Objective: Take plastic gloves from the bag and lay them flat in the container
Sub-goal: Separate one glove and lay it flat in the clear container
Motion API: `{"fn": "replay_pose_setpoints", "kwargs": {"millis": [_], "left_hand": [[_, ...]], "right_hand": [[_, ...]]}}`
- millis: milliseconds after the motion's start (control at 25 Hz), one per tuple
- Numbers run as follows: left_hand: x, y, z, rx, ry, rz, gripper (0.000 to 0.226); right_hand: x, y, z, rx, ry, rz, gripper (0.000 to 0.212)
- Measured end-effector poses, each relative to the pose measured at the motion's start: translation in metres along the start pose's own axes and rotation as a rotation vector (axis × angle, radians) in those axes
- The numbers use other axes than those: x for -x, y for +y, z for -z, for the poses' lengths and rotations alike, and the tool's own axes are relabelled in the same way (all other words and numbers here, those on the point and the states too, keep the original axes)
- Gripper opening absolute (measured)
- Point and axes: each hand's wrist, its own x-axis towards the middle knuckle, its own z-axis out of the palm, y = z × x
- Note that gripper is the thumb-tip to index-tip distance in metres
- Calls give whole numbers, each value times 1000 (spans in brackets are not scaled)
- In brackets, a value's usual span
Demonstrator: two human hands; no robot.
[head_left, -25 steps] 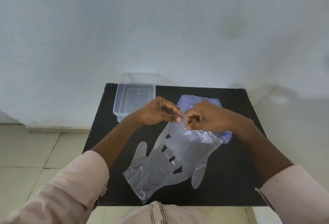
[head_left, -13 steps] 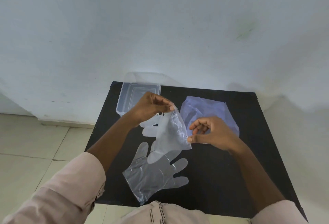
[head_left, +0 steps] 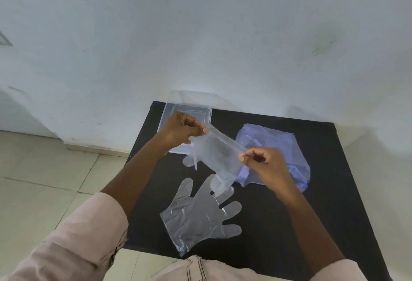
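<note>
Right now my left hand point(head_left: 178, 132) pinches one corner of a clear plastic glove's point(head_left: 215, 153) cuff between thumb and fingertips, and my right hand point(head_left: 264, 164) pinches the opposite corner, so the cuff is stretched taut between them and the glove's fingers hang down. I hold it this way, I judge, to pull the film flat before laying it down; slack film would fold on itself.

A second plastic glove point(head_left: 198, 216) lies spread flat on the black table point(head_left: 323, 202) at about 6 o'clock from my hands, its fingers pointing toward 3 o'clock. The bluish bag point(head_left: 278, 142) lies at 3 o'clock, partly under my right hand. The clear container point(head_left: 174, 111) sits at 11 o'clock, at the table's far left corner and close to the wall point(head_left: 200, 35), with my left hand partly over it; what it holds I cannot tell.

Open room is good: the way from the held glove to the container is short and nothing stands between. The container's nearness to the table's left edge means I should lower the glove gently rather than push sideways.
</note>
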Motion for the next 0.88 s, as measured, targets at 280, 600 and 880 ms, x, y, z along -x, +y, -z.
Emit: {"fn": "replay_pose_setpoints", "kwargs": {"millis": [280,600,880], "left_hand": [[4,-6,17,-42,-42,49,11],[14,-7,2,353,15,45,11],[13,-5,-6,360,37,23,12]], "right_hand": [[-7,-7,4,-370,260,4,8],[-19,-12,13,-465,225,-39,12],[-19,-21,11,-488,253,-49,15]]}}
